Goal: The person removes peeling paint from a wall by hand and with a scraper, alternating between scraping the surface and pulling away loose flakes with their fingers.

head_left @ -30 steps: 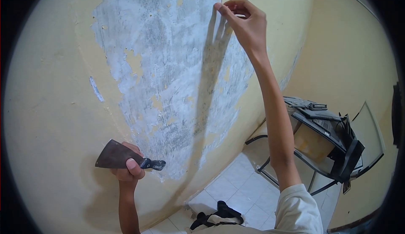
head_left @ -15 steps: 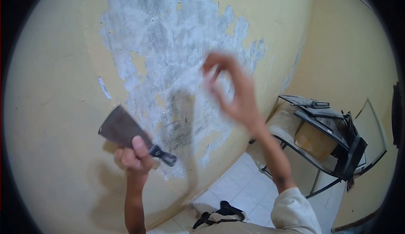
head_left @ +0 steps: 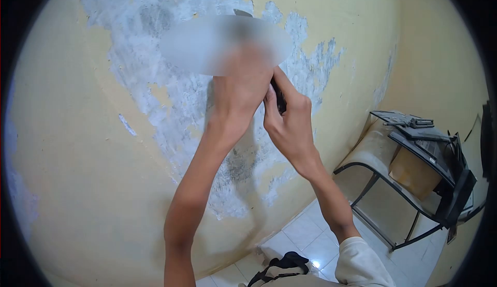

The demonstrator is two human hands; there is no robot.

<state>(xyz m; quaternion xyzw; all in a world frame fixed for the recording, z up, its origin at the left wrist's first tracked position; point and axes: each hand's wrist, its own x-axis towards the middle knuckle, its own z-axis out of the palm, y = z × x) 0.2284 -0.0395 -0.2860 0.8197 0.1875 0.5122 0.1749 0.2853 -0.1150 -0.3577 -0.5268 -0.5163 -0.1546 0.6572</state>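
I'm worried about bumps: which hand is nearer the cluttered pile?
Right. The right hand is left of the pile, apart from it; the left hand is farther left.

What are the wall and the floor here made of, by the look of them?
Wall: probably plaster or cement under matte yellow paint; ragged flaked edges surround the rough grey-white patch. Floor: likely glazed ceramic or similar tile, glossy, with straight joints and a bright reflection.

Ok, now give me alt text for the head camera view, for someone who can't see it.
A person's left hand and right hand are close together before a yellow wall with a large peeled patch; the right grips a dark handle, while blur hides the left's fingers. At right, cluttered black-framed furniture stands on white tiled floor.
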